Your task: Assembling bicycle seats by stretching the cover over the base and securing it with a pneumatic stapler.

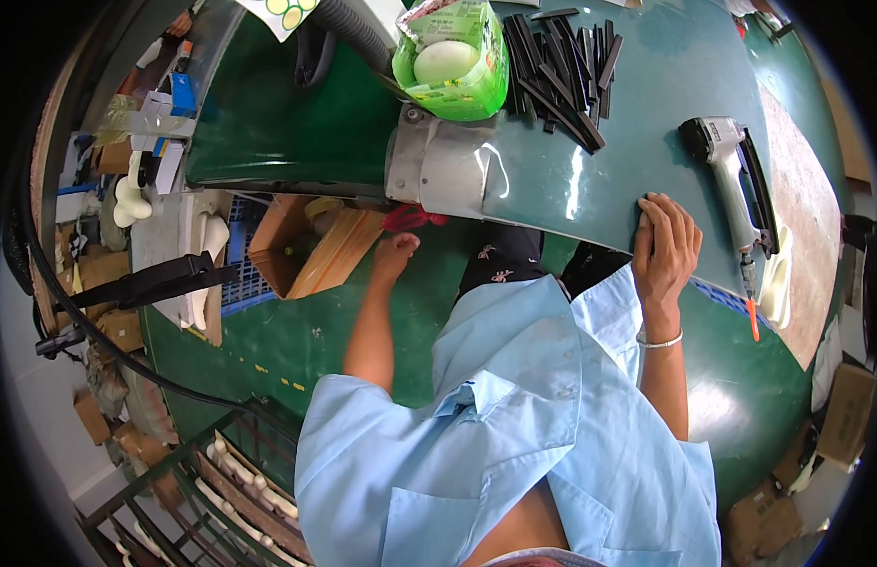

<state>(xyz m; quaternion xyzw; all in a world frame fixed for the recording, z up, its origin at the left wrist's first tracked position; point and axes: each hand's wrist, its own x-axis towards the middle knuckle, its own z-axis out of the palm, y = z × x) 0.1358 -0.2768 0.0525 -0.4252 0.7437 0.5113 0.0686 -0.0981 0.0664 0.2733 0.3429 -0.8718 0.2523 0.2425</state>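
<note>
nailer [734,194]: lies on the bench [646,113] toward its right edge, near the right hand; smooth grey metal body, long black magazine.
nailer's handling: probably heavy, rigid and weighted toward the head; the slim grey handle looks the surest hold.
right hand [667,241]: palm down at the bench's near edge; fingers extended side by side, gripping nothing.
left hand [397,253]: below the near edge, close to the red bundle; fingers curled inward, cannot tell whether they hold anything.
red bundle [415,218]: under the near edge; crumpled, probably light and soft, easily pinched by a fold.
black strips [558,85]: loose heap toward the bench's far edge; narrow, straight, likely light and stiffish, best lifted mid-length.
green packet [467,93]: left of the strips; shiny, crinkled film, open-topped, a pale smooth oval inside.
cardboard box [339,255]: open, below the bench; flat-sided, brown.
</note>
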